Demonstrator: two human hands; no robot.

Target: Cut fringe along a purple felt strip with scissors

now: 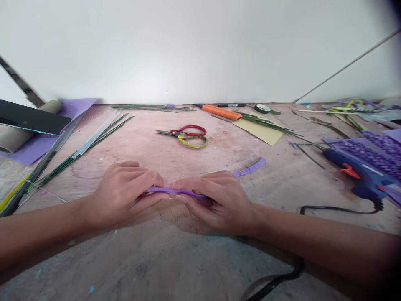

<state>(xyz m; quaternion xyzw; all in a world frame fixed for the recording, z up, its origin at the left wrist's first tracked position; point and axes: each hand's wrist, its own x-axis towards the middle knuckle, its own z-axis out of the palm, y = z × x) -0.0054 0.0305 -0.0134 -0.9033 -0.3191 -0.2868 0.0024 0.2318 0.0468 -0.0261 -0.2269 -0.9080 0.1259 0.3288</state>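
A narrow purple strip (171, 190), paper or foam, stretches between my two hands just above the tabletop. My left hand (125, 190) pinches its left part between thumb and fingers. On the other side, my right hand (216, 198) is closed on the strip's right part, its thumb close to the left fingertips. Both ends of the strip are hidden inside the hands. Beyond my right hand lies a second purple strip (249, 168) with a fringed edge. Scissors (184, 136) with one red and one yellow handle rest farther back, blades pointing left.
At right lies a blue glue gun (360, 171) with its black cord (341, 210). Glue sticks (97, 133) and green wires (109, 131) are at left. An orange cutter (221, 112), a yellow paper (260, 130) and green tape (262, 108) lie along the back.
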